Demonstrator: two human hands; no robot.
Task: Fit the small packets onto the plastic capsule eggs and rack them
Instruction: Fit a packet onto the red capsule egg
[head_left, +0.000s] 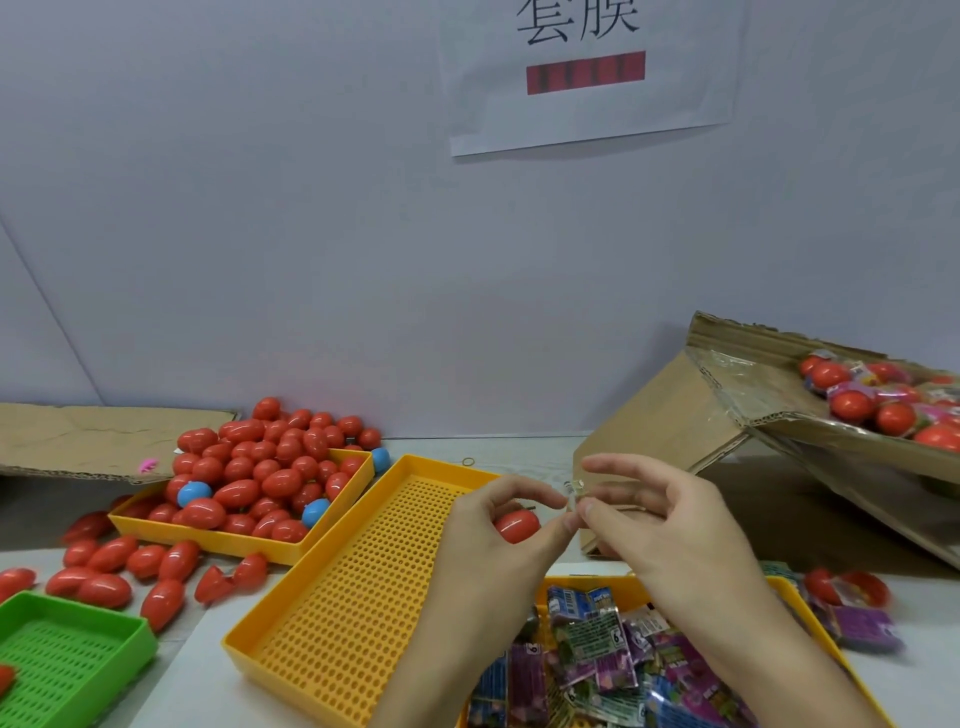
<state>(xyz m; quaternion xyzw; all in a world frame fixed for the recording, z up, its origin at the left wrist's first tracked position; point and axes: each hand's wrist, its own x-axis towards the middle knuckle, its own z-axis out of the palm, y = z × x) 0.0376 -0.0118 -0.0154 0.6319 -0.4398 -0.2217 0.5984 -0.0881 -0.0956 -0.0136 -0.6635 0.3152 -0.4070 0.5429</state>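
A red capsule egg (518, 525) sits at centre frame, held in the curled fingers of the left hand (493, 525) over the empty perforated yellow tray (363, 587). The right hand (660, 525) meets it, and both pinch a small clear wrapper (574, 491) between fingertips. Printed packets (597, 649) fill the lower-right tray; loose red eggs (260, 478) heap at left.

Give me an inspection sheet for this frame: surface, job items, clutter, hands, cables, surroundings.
Surface: pale table.
Job items: perforated yellow tray holds nothing; heaped egg tray; packet tray near edge; carton of finished eggs.
Clutter: loose red eggs, green tray, flat cardboard, rubber band.
Hands: left hand cups a red egg; right hand pinches a small clear piece.
Cables: nothing seen.
Surroundings: wall with paper sign.
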